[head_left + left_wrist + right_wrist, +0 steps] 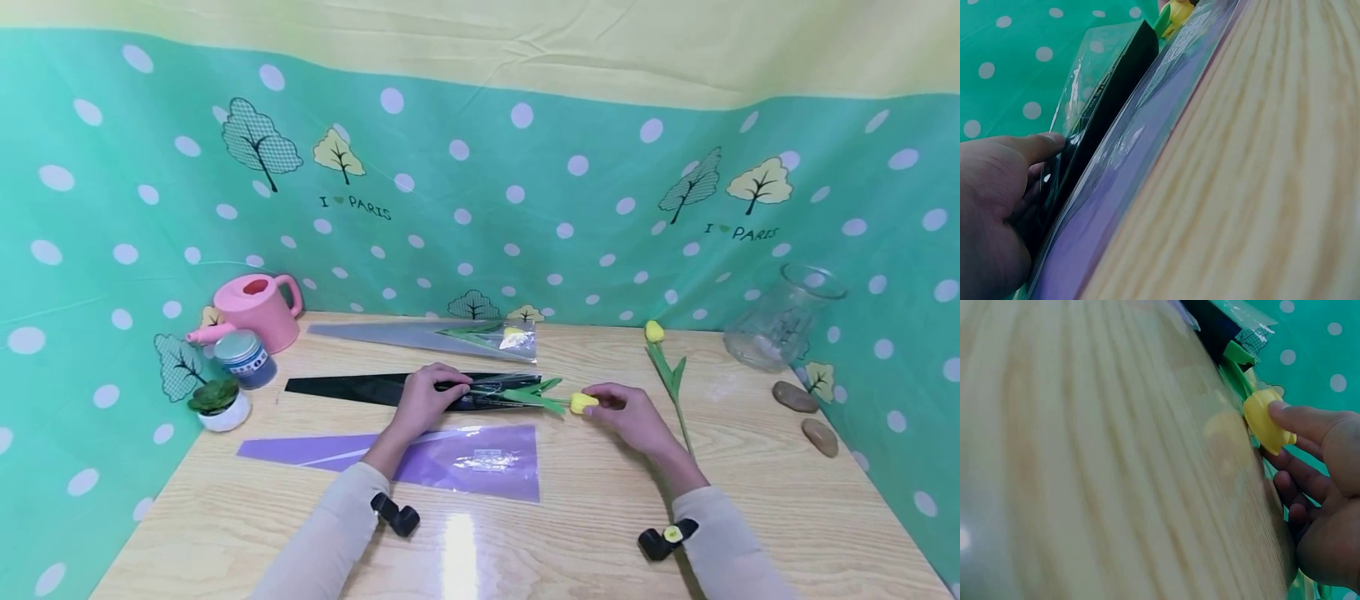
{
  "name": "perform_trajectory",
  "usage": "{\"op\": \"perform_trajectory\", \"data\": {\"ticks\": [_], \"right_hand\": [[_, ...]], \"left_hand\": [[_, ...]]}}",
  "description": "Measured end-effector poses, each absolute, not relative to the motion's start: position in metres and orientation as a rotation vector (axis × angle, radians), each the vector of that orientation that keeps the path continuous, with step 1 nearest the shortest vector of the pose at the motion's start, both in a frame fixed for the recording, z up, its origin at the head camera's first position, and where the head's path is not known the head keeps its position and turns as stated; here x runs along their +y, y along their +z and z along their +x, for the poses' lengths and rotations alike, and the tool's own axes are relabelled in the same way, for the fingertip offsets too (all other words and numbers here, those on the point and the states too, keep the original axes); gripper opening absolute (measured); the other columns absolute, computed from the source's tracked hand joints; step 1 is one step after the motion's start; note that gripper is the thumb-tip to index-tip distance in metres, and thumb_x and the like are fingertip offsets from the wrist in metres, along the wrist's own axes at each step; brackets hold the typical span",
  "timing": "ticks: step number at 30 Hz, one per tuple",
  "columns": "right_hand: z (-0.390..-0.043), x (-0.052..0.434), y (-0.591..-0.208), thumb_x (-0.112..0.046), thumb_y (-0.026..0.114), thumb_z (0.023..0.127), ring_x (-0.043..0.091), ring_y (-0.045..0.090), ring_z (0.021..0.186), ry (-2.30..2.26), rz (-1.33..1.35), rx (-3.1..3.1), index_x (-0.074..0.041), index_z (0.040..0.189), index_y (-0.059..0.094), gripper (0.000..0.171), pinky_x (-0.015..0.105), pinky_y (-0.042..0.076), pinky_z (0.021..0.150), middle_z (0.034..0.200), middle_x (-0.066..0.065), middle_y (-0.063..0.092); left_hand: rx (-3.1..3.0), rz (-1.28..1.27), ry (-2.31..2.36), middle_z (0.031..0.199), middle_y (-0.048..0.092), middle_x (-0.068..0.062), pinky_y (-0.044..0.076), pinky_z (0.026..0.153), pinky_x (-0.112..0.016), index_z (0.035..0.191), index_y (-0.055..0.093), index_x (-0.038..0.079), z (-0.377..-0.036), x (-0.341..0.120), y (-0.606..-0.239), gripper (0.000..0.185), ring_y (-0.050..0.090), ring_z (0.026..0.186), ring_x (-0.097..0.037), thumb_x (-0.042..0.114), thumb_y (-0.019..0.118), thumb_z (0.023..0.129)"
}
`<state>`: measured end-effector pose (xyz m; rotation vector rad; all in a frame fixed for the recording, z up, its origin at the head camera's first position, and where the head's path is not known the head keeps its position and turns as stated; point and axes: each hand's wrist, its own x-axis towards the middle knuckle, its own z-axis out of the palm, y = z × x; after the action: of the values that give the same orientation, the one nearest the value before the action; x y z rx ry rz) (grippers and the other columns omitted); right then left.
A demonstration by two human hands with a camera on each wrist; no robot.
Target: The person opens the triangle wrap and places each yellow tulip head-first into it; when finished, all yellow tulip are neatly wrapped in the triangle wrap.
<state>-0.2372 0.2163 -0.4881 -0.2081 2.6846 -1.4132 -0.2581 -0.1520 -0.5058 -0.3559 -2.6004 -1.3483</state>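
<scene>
Head view overhead; wrist views close, table-level.

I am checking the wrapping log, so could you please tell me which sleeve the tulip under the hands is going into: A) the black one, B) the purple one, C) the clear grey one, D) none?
A: the left hand holds the black sleeve, with the tulip stem inside and the right hand on its yellow head.

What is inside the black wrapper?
Inside the black sleeve lies the tulip's green stem; its leaves and yellow head stick out. How far in the stem goes is hidden by the left hand.
</scene>
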Motion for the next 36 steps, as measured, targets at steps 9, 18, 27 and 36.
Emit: {"op": "perform_trajectory", "data": {"ticks": [9, 18, 27, 36], "right_hand": [[-0.235, 0.214, -0.481, -0.016, 0.075, 0.095, 0.020, 0.065, 0.100, -1.495, -0.213, 2.709, -0.012, 0.127, 0.071, 0.033, 0.024, 0.055, 0.079, 0.124, 0.013, 0.070], [-0.239, 0.191, -0.480, -0.010, 0.075, 0.094, 0.020, 0.066, 0.095, -1.669, -0.269, 2.649, -0.013, 0.128, 0.071, 0.035, 0.023, 0.057, 0.075, 0.126, 0.014, 0.068], [-0.246, 0.165, -0.488, -0.006, 0.075, 0.092, 0.009, 0.066, 0.091, -1.702, -0.281, 2.606, -0.005, 0.124, 0.073, 0.032, 0.018, 0.058, 0.079, 0.114, 0.017, 0.072], [-0.255, 0.147, -0.496, -0.004, 0.078, 0.090, 0.011, 0.070, 0.097, -1.832, -0.203, 2.480, -0.004, 0.121, 0.075, 0.031, 0.018, 0.059, 0.084, 0.120, 0.019, 0.074]], "left_hand": [[-2.597, -0.373, -1.343, 0.108, 0.078, 0.003, 0.055, 0.102, -0.044, 0.102, 0.084, 0.023, -0.258, -0.151, -0.505, 0.012, 0.072, 0.108, -0.020, 0.020, 0.081, 0.091], [-2.585, -0.392, -1.337, 0.108, 0.078, 0.002, 0.055, 0.103, -0.045, 0.101, 0.084, 0.024, -0.257, -0.151, -0.502, 0.012, 0.071, 0.108, -0.021, 0.019, 0.081, 0.090], [-2.576, -0.393, -1.338, 0.109, 0.077, 0.002, 0.055, 0.102, -0.045, 0.102, 0.084, 0.024, -0.255, -0.150, -0.501, 0.014, 0.071, 0.109, -0.021, 0.020, 0.082, 0.089], [-2.583, -0.389, -1.350, 0.108, 0.078, 0.002, 0.055, 0.103, -0.044, 0.102, 0.084, 0.022, -0.256, -0.148, -0.500, 0.012, 0.072, 0.109, -0.021, 0.020, 0.081, 0.090]]}}
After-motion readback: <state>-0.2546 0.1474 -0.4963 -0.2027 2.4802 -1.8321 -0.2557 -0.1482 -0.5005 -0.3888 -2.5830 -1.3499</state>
